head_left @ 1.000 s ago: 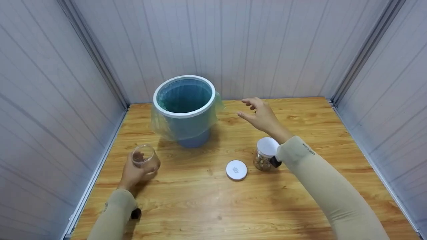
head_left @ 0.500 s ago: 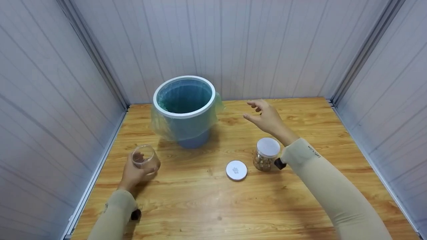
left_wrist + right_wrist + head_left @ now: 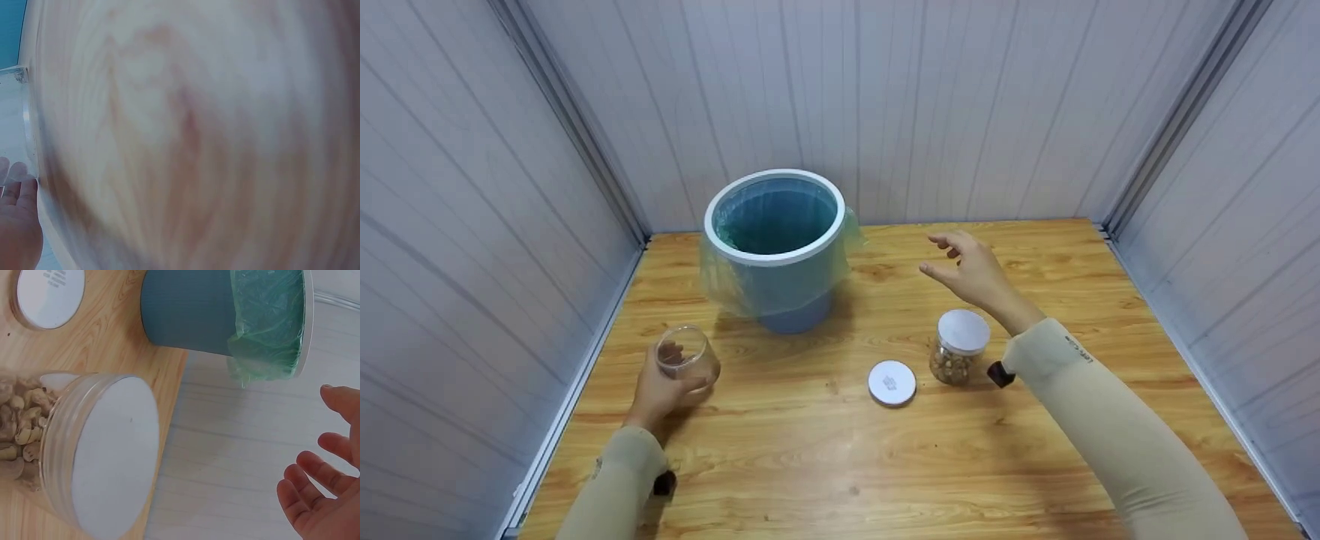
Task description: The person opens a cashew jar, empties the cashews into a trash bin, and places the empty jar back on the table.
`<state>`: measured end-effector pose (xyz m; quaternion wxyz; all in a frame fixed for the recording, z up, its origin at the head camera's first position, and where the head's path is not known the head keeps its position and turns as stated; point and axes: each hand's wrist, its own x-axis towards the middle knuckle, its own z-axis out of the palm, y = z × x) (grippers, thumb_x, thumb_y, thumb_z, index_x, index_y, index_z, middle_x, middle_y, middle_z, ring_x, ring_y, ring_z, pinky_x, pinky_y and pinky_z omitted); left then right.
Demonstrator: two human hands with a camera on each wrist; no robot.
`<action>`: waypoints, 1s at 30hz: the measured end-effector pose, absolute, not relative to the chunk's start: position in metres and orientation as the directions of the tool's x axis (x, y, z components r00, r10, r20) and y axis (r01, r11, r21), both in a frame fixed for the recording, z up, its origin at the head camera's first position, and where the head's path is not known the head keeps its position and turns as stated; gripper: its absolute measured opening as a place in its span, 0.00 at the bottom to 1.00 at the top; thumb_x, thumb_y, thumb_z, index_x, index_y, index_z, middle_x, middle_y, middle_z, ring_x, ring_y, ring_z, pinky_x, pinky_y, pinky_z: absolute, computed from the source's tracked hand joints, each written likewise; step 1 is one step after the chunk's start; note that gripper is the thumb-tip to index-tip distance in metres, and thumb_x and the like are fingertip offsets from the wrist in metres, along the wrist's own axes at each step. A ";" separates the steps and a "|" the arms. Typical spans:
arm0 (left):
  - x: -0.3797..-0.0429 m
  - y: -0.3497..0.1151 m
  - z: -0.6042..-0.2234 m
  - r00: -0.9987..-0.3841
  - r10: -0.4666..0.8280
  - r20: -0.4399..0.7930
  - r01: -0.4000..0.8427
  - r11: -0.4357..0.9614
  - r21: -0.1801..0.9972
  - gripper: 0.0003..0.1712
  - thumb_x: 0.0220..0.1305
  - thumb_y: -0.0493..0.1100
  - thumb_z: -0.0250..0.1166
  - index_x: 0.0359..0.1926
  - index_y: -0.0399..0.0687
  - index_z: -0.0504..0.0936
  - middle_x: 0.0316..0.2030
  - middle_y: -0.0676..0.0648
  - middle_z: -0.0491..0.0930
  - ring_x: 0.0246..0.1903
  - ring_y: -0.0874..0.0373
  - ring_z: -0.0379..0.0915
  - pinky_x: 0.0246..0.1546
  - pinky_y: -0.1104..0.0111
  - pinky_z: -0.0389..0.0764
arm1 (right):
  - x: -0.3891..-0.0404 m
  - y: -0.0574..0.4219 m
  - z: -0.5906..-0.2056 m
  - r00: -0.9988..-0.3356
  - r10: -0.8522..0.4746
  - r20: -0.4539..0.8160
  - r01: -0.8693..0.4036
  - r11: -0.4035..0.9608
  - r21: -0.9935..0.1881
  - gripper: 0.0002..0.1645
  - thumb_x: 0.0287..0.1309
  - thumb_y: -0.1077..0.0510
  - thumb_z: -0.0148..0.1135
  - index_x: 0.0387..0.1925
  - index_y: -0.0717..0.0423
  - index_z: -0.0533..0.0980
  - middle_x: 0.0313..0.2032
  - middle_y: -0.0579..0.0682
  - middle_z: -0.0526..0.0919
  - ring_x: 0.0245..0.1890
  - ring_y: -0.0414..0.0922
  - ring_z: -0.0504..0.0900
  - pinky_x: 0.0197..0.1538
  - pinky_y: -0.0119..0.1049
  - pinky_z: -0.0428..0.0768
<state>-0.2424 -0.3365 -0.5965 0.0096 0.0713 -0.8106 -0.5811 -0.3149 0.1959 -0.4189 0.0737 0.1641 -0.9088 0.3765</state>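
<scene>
On the left of the table my left hand [image 3: 653, 390] grips a clear, lidless jar [image 3: 702, 358] that stands upright. Only part of this jar [image 3: 12, 121] and some fingers show in the left wrist view. My right hand [image 3: 973, 271] is in the air behind a second jar, holding nothing, with its fingers loosely bent and the thumb apart. That second jar [image 3: 952, 365] is clear with a white lid and contains pale brown, nut-like pieces [image 3: 23, 422]. A separate round white lid [image 3: 892, 382] lies on the table to its left.
A blue bin [image 3: 799, 319] with a white rim and a green plastic bag [image 3: 780, 289] over its edge stands at the back, left of centre. Pale panelled walls [image 3: 960, 112] enclose the wooden table [image 3: 825, 465] at the back and both sides.
My right hand has drifted to the right and slightly nearer, away from the bin, uncovering more of the lidded jar. My left hand and its jar have stayed in place.
</scene>
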 end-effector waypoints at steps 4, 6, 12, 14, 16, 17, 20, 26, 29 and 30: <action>-0.243 -0.336 -0.597 -0.989 -0.133 -0.064 -0.103 0.310 0.945 0.55 0.57 0.29 0.80 0.77 0.33 0.54 0.76 0.29 0.64 0.77 0.35 0.62 0.80 0.48 0.63 | -0.315 0.201 -0.422 -0.934 -0.245 0.259 -0.356 0.662 -0.659 0.33 0.72 0.54 0.73 0.71 0.63 0.77 0.62 0.67 0.80 0.60 0.66 0.80 0.65 0.63 0.79; -0.242 -0.336 -0.597 -0.989 -0.133 -0.064 -0.103 0.313 0.944 0.55 0.57 0.29 0.80 0.77 0.33 0.54 0.76 0.30 0.64 0.77 0.36 0.62 0.80 0.48 0.63 | -0.314 0.203 -0.424 -0.938 -0.242 0.249 -0.347 0.663 -0.663 0.33 0.72 0.54 0.73 0.72 0.62 0.76 0.62 0.67 0.80 0.60 0.66 0.80 0.65 0.63 0.79; -0.241 -0.335 -0.595 -0.988 -0.129 -0.084 -0.122 0.320 0.940 0.55 0.58 0.31 0.80 0.77 0.35 0.55 0.76 0.32 0.64 0.77 0.38 0.63 0.77 0.49 0.68 | -0.312 0.208 -0.427 -0.944 -0.236 0.229 -0.329 0.665 -0.671 0.34 0.72 0.53 0.72 0.73 0.61 0.76 0.63 0.67 0.80 0.61 0.66 0.79 0.65 0.64 0.78; -0.241 -0.335 -0.594 -0.987 -0.128 -0.093 -0.129 0.309 0.942 0.55 0.57 0.30 0.80 0.77 0.35 0.55 0.77 0.32 0.63 0.77 0.38 0.62 0.77 0.48 0.68 | -0.312 0.209 -0.428 -0.944 -0.237 0.229 -0.329 0.667 -0.668 0.34 0.72 0.53 0.72 0.73 0.62 0.76 0.63 0.68 0.80 0.61 0.66 0.79 0.65 0.64 0.78; -0.240 -0.335 -0.594 -0.987 -0.126 -0.095 -0.130 0.301 0.945 0.56 0.57 0.30 0.80 0.77 0.35 0.54 0.77 0.32 0.63 0.77 0.38 0.62 0.78 0.48 0.67 | -0.311 0.211 -0.429 -0.945 -0.234 0.229 -0.328 0.671 -0.666 0.33 0.72 0.53 0.72 0.72 0.62 0.76 0.62 0.68 0.80 0.60 0.66 0.79 0.65 0.64 0.79; -0.240 -0.336 -0.595 -0.988 -0.127 -0.093 -0.127 0.299 0.946 0.56 0.57 0.30 0.80 0.77 0.34 0.54 0.77 0.32 0.63 0.77 0.37 0.62 0.78 0.48 0.66 | -0.311 0.211 -0.430 -0.945 -0.232 0.231 -0.327 0.674 -0.663 0.33 0.71 0.53 0.73 0.72 0.63 0.77 0.62 0.68 0.80 0.60 0.66 0.79 0.64 0.64 0.79; -0.241 -0.337 -0.596 -0.989 -0.125 -0.084 -0.119 0.306 0.945 0.55 0.57 0.29 0.80 0.77 0.33 0.54 0.77 0.31 0.63 0.76 0.37 0.62 0.79 0.48 0.65 | -0.310 0.213 -0.431 -0.943 -0.237 0.235 -0.333 0.680 -0.653 0.33 0.70 0.53 0.73 0.71 0.63 0.77 0.62 0.67 0.81 0.60 0.66 0.80 0.63 0.63 0.80; -0.241 -0.339 -0.598 -0.989 -0.127 -0.078 -0.117 0.336 0.935 0.56 0.58 0.31 0.81 0.78 0.34 0.55 0.76 0.31 0.65 0.76 0.39 0.64 0.75 0.61 0.68 | -0.310 0.219 -0.436 -0.938 -0.262 0.226 -0.346 0.685 -0.642 0.36 0.68 0.53 0.76 0.72 0.62 0.76 0.62 0.67 0.81 0.59 0.66 0.81 0.62 0.64 0.81; -0.241 -0.339 -0.598 -0.988 -0.133 -0.075 -0.116 0.338 0.934 0.56 0.57 0.31 0.81 0.78 0.34 0.55 0.76 0.31 0.65 0.75 0.40 0.64 0.72 0.66 0.68 | -0.310 0.223 -0.438 -0.936 -0.280 0.211 -0.349 0.689 -0.635 0.37 0.67 0.54 0.76 0.73 0.61 0.75 0.62 0.67 0.80 0.59 0.65 0.80 0.61 0.63 0.81; -0.241 -0.339 -0.598 -0.988 -0.134 -0.073 -0.114 0.337 0.934 0.56 0.57 0.31 0.81 0.78 0.34 0.55 0.76 0.31 0.65 0.75 0.39 0.64 0.72 0.66 0.67 | -0.310 0.225 -0.440 -0.935 -0.288 0.209 -0.354 0.692 -0.629 0.38 0.67 0.54 0.77 0.74 0.61 0.75 0.62 0.67 0.80 0.59 0.65 0.80 0.61 0.63 0.81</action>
